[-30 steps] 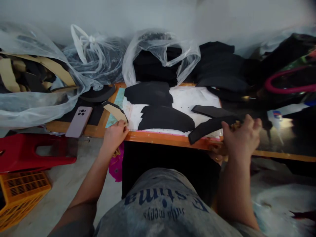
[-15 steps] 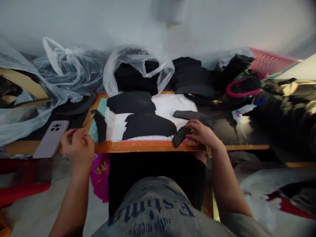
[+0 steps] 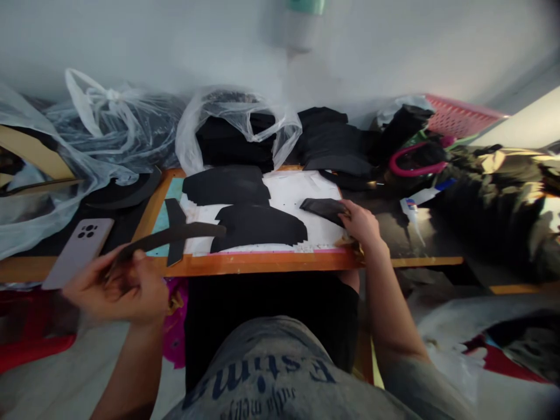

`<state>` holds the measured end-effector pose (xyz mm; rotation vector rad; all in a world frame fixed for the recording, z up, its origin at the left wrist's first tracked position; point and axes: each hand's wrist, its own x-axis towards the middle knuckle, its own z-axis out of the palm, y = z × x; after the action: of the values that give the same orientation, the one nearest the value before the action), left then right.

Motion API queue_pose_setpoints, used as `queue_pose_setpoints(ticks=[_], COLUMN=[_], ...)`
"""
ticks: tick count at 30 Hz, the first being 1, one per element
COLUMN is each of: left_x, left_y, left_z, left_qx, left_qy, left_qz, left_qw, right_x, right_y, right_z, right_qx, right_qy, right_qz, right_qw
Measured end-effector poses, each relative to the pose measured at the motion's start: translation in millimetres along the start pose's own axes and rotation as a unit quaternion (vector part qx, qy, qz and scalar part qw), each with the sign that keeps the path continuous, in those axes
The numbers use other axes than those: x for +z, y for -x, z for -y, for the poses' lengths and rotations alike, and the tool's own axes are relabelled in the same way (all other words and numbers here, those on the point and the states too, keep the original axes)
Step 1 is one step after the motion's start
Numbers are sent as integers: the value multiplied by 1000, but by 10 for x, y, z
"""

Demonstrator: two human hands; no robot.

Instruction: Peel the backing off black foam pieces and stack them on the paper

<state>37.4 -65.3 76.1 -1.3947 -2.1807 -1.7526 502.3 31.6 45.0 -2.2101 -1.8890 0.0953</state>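
Observation:
My left hand [image 3: 126, 286], slightly blurred, pinches one end of a long curved dark strip [image 3: 179, 233]. The strip reaches over the left part of the work board, above another curved black piece [image 3: 175, 254] lying there. At the board's right side, my right hand [image 3: 361, 224] has its fingers closed on the end of a black flat piece [image 3: 321, 209]. Something yellowish shows by those fingers, too unclear to name. Two wide black cut pieces with notched edges, an upper one [image 3: 227, 184] and a lower one [image 3: 262, 226], lie flat on white paper [image 3: 293, 189] between my hands.
A phone [image 3: 81, 248] lies at left, close to my left hand. Along the wall stand clear plastic bags [image 3: 192, 140], a stack of black pieces [image 3: 335, 143] and a pink basket [image 3: 459, 116]. A small white bottle [image 3: 413, 211] with a blue part rests at right.
The long curved strip now shows raised in my left hand. My right hand has moved away from the front edge; one black piece shows beside it where two showed before.

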Motion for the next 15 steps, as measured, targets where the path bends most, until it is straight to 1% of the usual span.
queue_pose_setpoints(ticks=[1, 2, 3, 5, 7, 8, 10, 12, 14, 15], left_x=[50, 100, 146, 222, 275, 294, 330, 371, 423, 452], left_y=[66, 128, 184, 276, 342, 368, 412, 454, 498, 520], left_z=[-26, -43, -56, -81, -132, -171, -271, -378, -465, -494], left_qx=[25, 46, 60, 62, 54, 48, 30, 10, -5, -10], left_qy=[19, 37, 52, 65, 74, 84, 123, 174, 216, 230], left_qz=[-39, -65, -70, -25, 10, 22, 64, 133, 223, 267], left_qw=[999, 996, 994, 996, 996, 995, 990, 976, 950, 936], right_x=[-6, -15, -23, -25, -12, -11, -45, -141, -273, -337], right_y=[-1, 7, 18, 31, 12, -7, -33, 6, 140, 239], right_z=[40, 86, 136, 237, 320, 353, 413, 508, 680, 795], right_qx=[3, -2, -18, -66, -103, -110, -108, -102, -117, -141], right_qy=[19, 31, 38, 38, 34, 33, 40, 26, -70, -157], right_qz=[10, 13, 15, 32, 63, 79, 99, 85, 56, 52], right_qw=[1000, 999, 999, 997, 992, 990, 988, 991, 989, 976])
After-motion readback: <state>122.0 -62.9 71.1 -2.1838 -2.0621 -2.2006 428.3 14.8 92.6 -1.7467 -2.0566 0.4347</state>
